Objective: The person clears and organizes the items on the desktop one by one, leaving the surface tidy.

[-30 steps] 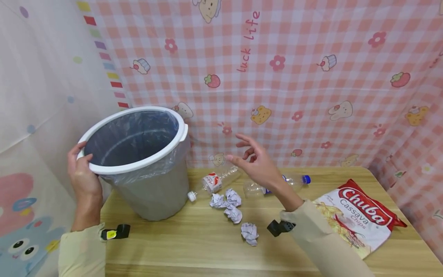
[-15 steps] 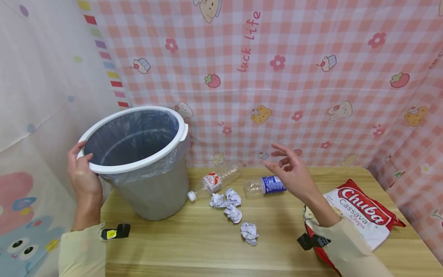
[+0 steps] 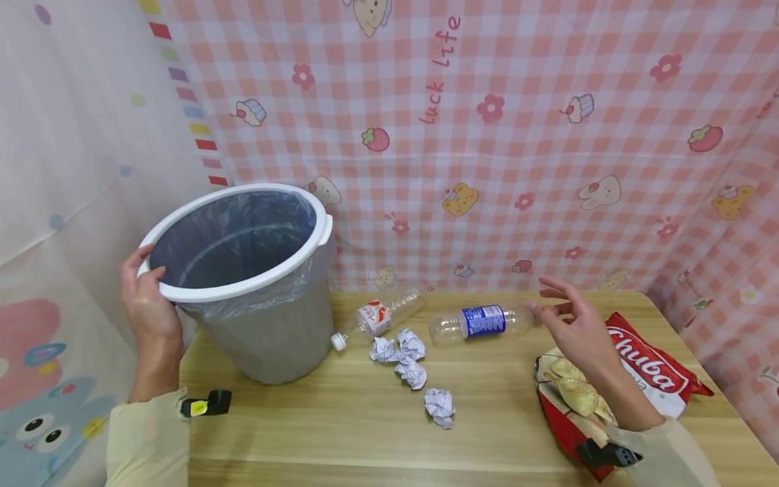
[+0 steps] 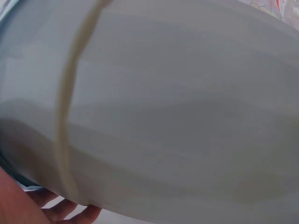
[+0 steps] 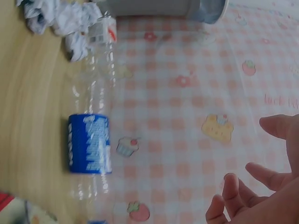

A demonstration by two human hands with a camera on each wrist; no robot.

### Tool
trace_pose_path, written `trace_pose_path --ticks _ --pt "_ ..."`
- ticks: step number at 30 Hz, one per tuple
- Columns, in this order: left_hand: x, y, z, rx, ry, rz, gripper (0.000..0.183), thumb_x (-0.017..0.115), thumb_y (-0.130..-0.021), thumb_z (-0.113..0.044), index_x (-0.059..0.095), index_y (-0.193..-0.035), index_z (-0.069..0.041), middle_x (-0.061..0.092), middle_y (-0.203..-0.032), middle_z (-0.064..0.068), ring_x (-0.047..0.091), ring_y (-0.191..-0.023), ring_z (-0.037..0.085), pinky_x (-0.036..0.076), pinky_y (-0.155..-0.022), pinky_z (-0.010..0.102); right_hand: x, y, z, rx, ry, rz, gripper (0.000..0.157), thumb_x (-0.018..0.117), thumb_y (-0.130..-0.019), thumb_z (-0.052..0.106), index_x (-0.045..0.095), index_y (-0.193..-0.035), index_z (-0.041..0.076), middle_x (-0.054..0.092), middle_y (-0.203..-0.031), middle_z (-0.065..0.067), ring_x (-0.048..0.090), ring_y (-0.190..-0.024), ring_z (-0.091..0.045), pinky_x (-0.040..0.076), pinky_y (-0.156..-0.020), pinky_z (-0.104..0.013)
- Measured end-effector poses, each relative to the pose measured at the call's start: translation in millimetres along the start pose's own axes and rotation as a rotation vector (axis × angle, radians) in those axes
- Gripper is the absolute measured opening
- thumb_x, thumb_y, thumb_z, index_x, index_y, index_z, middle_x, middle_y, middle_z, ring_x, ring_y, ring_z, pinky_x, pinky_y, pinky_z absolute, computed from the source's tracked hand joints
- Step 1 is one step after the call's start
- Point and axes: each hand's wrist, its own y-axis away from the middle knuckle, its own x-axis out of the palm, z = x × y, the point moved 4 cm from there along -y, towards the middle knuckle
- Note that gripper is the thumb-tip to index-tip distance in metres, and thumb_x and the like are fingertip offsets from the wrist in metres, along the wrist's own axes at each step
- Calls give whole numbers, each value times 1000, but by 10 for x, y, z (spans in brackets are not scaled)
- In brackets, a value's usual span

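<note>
A grey trash bin (image 3: pixel 268 345), with a white rim and a clear plastic liner, leans on the table at the left. My left hand (image 3: pixel 149 311) grips its rim; in the left wrist view, fingers (image 4: pixel 88 214) curl at the edge of the grey wall. My right hand (image 3: pixel 575 331) is in the air at the right, fingers loosely bent around nothing. Close to its fingertips lies the capped end of a clear plastic bottle (image 3: pixel 483 321) with a blue label. To the left rests another clear bottle (image 3: pixel 374 318) with a red-and-white label and white cap.
Several crumpled paper balls (image 3: pixel 410 372) lie in front of the bottles. A Chuba cassava chips bag (image 3: pixel 654 368) and a red-and-beige packet (image 3: pixel 569 392) picturing chips lie partly behind my right forearm. A checked pink cloth (image 3: pixel 517 155) hangs behind the table.
My right hand has moved to the right, from over the gap between the bottles to the capped end of the blue-label bottle, uncovering it. The left hand has stayed on the bin.
</note>
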Motion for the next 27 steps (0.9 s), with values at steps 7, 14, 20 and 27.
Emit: trace_pose_path --ticks 7,14,20,27 --pt "17 -12 9 15 17 6 42 32 -100 -13 52 -136 -17 49 -145 8 47 -128 20 34 -106 26 -177 146 -254 50 86 -34 64 57 -97 47 40 -151 17 50 -139 -19 50 -91 -9 46 -61 -28" --pt "35 3 5 21 14 8 42 32 -100 -12 52 -137 -16 49 -145 9 48 -127 22 36 -106 27 -383 278 -549 72 147 -68 62 59 -97 43 43 -147 10 53 -133 -20 48 -85 4 43 -63 -23" --pt "44 14 2 25 5 11 41 31 -100 -13 51 -136 -17 50 -143 9 50 -124 21 39 -100 25 -599 415 -860 106 195 -79 60 61 -96 43 47 -142 8 60 -110 11 49 -83 9 42 -62 -23" --pt "12 5 -4 34 -5 -2 41 32 -100 -13 52 -136 -16 51 -142 9 52 -118 18 40 -96 23 -773 530 -1215 183 202 8 63 60 -97 41 40 -144 3 59 -117 -7 47 -82 15 42 -65 -20"
